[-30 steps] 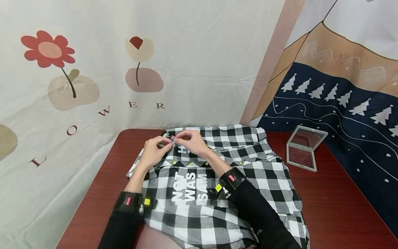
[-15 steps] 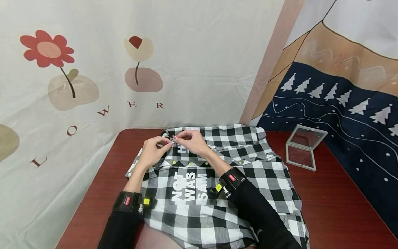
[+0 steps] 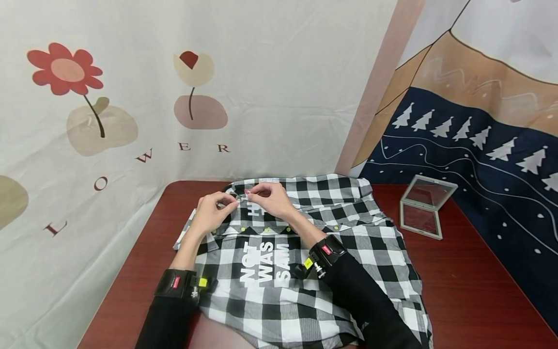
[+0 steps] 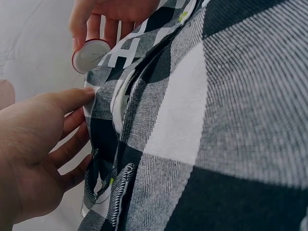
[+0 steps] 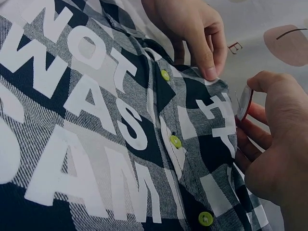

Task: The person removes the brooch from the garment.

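A black-and-white checked shirt (image 3: 370, 271) with white lettering and green buttons lies spread in front of me. At its far left part, my left hand (image 3: 212, 212) pinches the cloth edge between thumb and fingers. My right hand (image 3: 271, 199) is just to the right of it, thumb and fingers holding a small round pin badge (image 4: 90, 57) with a red rim. In the right wrist view the badge (image 5: 245, 104) is seen nearly edge-on beside the shirt's edge, its thin pin wire facing the cloth. The left thumb presses the fabric a short way from it.
The shirt covers much of a reddish-brown table (image 3: 471, 291). An open square case (image 3: 425, 208) with a clear lid stands at the right. Behind the table hangs a pale flower-print cloth (image 3: 283, 97), with a dark tree-print cloth (image 3: 462, 160) on the right.
My left hand has shifted slightly left with the cloth, and the gap between the two hands' fingertips has widened. The right hand has barely moved and keeps the badge.
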A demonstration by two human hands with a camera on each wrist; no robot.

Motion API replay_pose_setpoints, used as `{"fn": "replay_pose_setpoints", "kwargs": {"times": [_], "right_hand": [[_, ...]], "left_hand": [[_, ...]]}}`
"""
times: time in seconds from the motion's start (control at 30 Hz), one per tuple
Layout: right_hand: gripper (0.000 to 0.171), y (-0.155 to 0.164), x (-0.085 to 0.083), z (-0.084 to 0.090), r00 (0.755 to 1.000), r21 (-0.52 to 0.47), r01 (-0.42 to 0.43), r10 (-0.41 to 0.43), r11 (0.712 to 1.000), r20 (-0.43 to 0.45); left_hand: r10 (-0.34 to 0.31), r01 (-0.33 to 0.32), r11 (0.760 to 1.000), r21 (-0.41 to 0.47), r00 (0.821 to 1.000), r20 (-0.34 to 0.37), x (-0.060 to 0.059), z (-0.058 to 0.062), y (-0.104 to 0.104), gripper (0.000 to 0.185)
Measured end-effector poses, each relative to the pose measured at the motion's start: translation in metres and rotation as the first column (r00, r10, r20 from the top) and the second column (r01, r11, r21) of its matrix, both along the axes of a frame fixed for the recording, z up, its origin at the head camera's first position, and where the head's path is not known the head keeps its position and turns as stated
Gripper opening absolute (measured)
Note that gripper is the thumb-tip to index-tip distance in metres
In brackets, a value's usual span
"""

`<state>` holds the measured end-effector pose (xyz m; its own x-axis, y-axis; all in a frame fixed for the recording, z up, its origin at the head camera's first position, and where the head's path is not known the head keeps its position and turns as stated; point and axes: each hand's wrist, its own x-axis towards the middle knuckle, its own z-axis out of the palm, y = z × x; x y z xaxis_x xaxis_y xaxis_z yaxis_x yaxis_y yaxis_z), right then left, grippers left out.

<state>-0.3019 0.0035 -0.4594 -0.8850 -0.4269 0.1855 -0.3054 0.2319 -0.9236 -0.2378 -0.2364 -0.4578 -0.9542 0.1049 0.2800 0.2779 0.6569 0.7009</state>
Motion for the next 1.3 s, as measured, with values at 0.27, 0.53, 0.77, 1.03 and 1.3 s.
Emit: {"fn": "replay_pose_setpoints", "kwargs": {"times": [0.27, 0.53, 0.77, 1.03, 1.3], "right_hand": [[0.022, 0.007, 0.002, 0.001, 1.000, -0.036, 0.013, -0.013, 0.999, 0.011], [0.023, 0.019, 0.007, 0.008, 1.000, -0.068, 0.017, -0.017, 0.998, -0.005], [0.024, 0.035, 0.012, 0.018, 0.999, -0.069, 0.014, -0.016, 0.998, -0.036], [0.027, 0.059, 0.017, 0.026, 0.999, -0.110, 0.023, -0.026, 0.994, -0.020], [0.029, 0.097, 0.022, 0.032, 0.999, -0.140, 0.052, -0.054, 0.989, -0.007]], "left_hand": [[0.009, -0.009, 0.999, -0.054, 1.000, -0.004, 0.001, -0.001, 0.000, 0.009], [0.018, -0.016, 0.993, -0.115, 1.000, 0.010, 0.001, -0.003, 0.000, 0.007], [0.027, -0.027, 0.991, -0.133, 1.000, -0.005, 0.003, 0.001, 0.001, 0.011], [-0.011, 0.007, 0.989, -0.145, 1.000, -0.023, 0.008, 0.014, 0.007, 0.032], [-0.237, 0.251, 0.943, -0.220, 0.968, 0.085, -0.002, 0.000, 0.004, 0.080]]}}
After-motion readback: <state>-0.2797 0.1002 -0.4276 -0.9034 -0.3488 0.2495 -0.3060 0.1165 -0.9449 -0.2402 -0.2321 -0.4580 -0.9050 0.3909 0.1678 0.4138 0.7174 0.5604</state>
